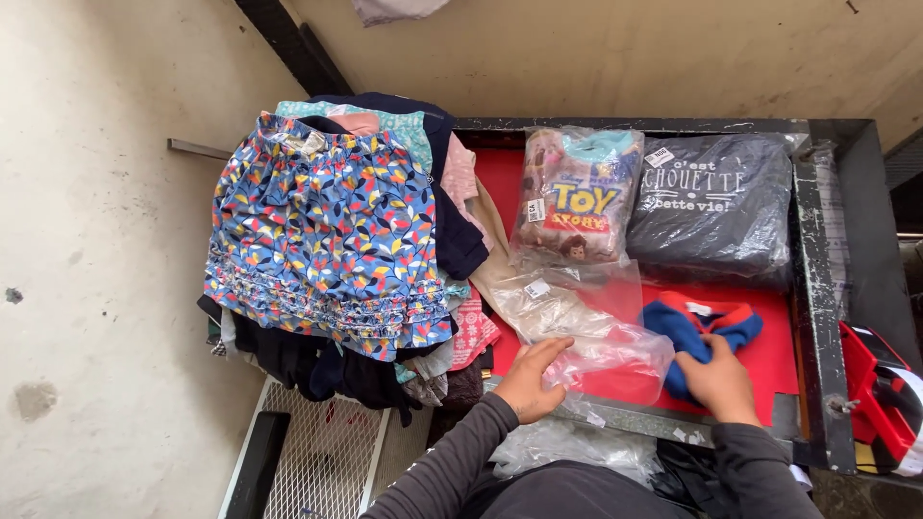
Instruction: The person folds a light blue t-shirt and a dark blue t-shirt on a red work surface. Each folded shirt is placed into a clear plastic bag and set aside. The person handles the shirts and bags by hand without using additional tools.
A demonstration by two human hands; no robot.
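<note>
While the left hand (527,380) rests fingers apart on a clear plastic bag (606,351) at lower centre, the right hand (716,380) has its grip clamped on a folded blue garment (697,327) just right of the bag mouth. Red counter (769,356) lies bare beyond; a clothes pile (327,240) crowds the left.

The lower part of the blue garment (694,332) is covered by the right hand (716,380), most of the clothes pile (385,365) is hidden under the patterned skirt (322,235), the red tape dispenser (880,394) is cut off by the right edge, and both forearms are cropped below.
</note>
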